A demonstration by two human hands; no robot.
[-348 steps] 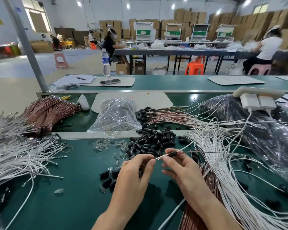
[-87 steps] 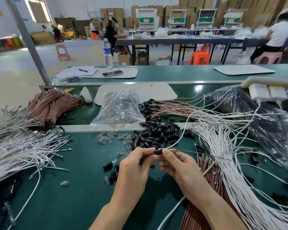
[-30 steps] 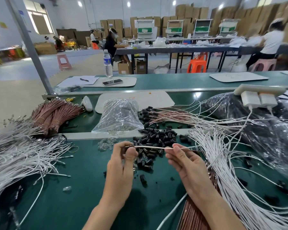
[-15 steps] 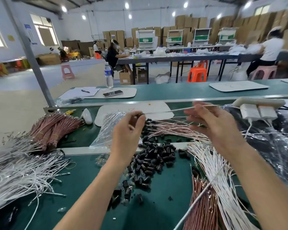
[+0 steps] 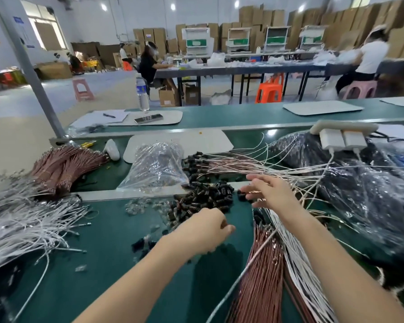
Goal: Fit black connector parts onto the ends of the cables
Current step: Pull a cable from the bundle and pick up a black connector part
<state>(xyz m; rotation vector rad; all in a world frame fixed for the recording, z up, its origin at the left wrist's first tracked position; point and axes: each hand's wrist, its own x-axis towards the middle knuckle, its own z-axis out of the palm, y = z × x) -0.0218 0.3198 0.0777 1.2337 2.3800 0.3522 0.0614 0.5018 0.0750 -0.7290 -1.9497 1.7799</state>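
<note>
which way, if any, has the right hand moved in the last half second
Yes: right hand dropped from level with the chargers to beside the black parts.

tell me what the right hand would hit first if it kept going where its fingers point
Probably the pile of black connector parts: the right hand, held open, points left at it, with a few strays just ahead. Height is unclear, so it may pass just above them.

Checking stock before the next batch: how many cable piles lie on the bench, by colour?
White: 2, far-left pile and right pile.
Copper-brown: 3, left-rear bundle, capped fan, near bundle.
Total: 5.
</note>
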